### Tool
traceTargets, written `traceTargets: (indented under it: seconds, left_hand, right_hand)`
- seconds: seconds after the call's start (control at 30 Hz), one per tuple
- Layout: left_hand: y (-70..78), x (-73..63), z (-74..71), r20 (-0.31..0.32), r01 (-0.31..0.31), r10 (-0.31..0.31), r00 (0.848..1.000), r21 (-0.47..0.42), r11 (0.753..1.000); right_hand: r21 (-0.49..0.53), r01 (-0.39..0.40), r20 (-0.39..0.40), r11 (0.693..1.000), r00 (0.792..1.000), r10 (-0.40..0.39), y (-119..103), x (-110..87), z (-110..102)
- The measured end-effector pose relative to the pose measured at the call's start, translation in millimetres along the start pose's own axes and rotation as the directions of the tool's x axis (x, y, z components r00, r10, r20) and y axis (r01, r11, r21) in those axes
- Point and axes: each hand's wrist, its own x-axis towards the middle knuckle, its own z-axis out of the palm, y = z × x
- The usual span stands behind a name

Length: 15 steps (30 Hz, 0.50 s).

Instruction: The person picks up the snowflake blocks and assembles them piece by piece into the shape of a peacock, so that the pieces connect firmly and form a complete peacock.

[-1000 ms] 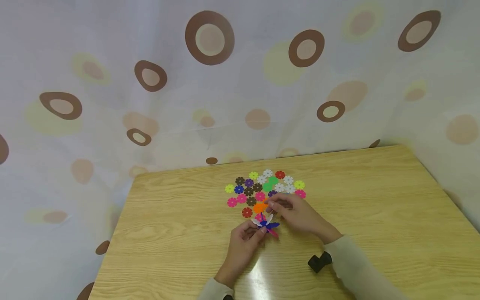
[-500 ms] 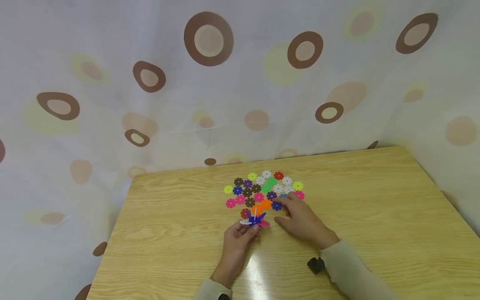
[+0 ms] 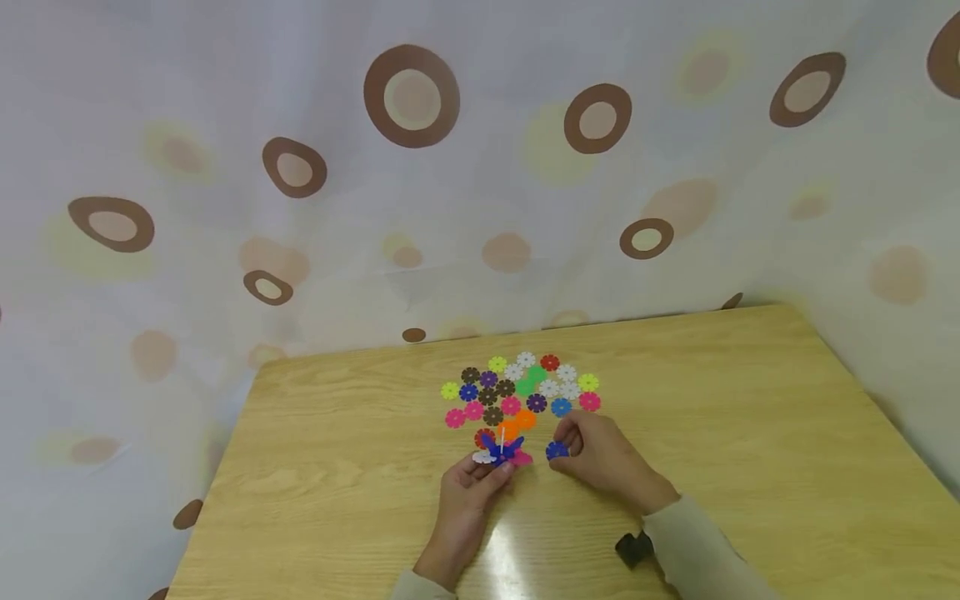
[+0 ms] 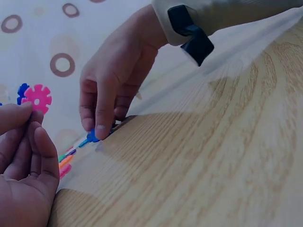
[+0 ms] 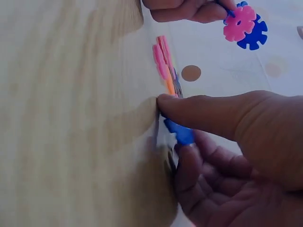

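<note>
One blue disc [image 3: 557, 450] has slid clear of the loose discs [image 3: 525, 387], right of the joined cluster [image 3: 504, 456], pinched by the right hand [image 3: 602, 452]; the left hand [image 3: 465, 498] grips the cluster, which hard squeezing could pop apart.

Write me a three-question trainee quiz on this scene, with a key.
1. True or false: the left hand and the right hand grip the same thing.
2. Which colour is the disc pinched in the right hand? A) red B) blue C) yellow
3. Fill in: the left hand holds a cluster of joined blue, pink and ____ discs.
Key: 1. False. 2. B. 3. White.
</note>
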Motion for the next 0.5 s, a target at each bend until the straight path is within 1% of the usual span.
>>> traceTargets:
  seconds: [0.1, 0.17, 0.27, 0.33, 0.5]
  left_hand:
    - [-1.4, -2.2, -2.5, 0.016, -0.022, 0.022, 1.0, -0.007, 1.0]
    - [-2.4, -3.2, -3.8, 0.034, -0.044, 0.044, 0.998, -0.014, 0.999]
    - [-3.5, -3.1, -5.0, 0.056, -0.078, 0.079, 0.995, -0.015, 0.997]
    - [-3.5, -2.8, -5.2, 0.062, -0.09, 0.091, 0.994, -0.02, 0.996]
    - [-2.5, -2.0, -4.6, 0.078, -0.078, 0.081, 0.994, -0.045, 0.996]
  right_hand:
    - [0.134, 0.038, 0.023, 0.99, 0.999, -0.041, 6.0, -6.3, 3.1]
    - [0.235, 0.047, 0.026, 0.971, 0.998, -0.055, 8.2, -11.6, 4.5]
    - [0.35, 0.048, 0.003, 0.936, 0.999, -0.052, 7.4, -18.4, 3.7]
    - [0.398, 0.054, -0.015, 0.916, 0.998, -0.053, 4.3, -22.1, 0.8]
    - [0.413, 0.105, -0.048, 0.905, 0.994, -0.093, -4.2, -28.9, -6.8]
